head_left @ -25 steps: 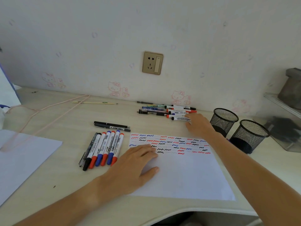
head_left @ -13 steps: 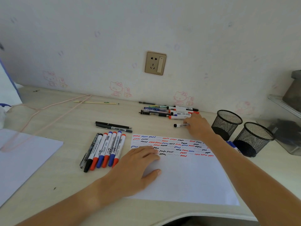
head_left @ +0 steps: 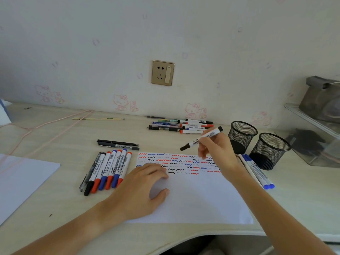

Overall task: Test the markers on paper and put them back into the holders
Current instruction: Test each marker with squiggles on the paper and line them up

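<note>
Testing is well along: squiggle rows fill the paper's top, the right hand's grip pinches a capped black marker above it, the left hand lies flat, and both holders look empty.

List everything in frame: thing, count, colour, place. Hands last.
held marker: 1, white, black cap, above the sheet's top edge
test sheet: 1, white with red, blue, black squiggles, desk centre
marker row: about 7, red, blue, black caps, left of the sheet
dark pens: 2, above that row
far pile: mixed pens and markers, count unclear, by the wall
blue markers: 2 or 3, right of the sheet
mesh holders: 2, black, right, look empty
blank paper: 1, white, far left
wall socket: 1, gold
left hand: flat on the sheet
right hand: grips the held marker
</note>
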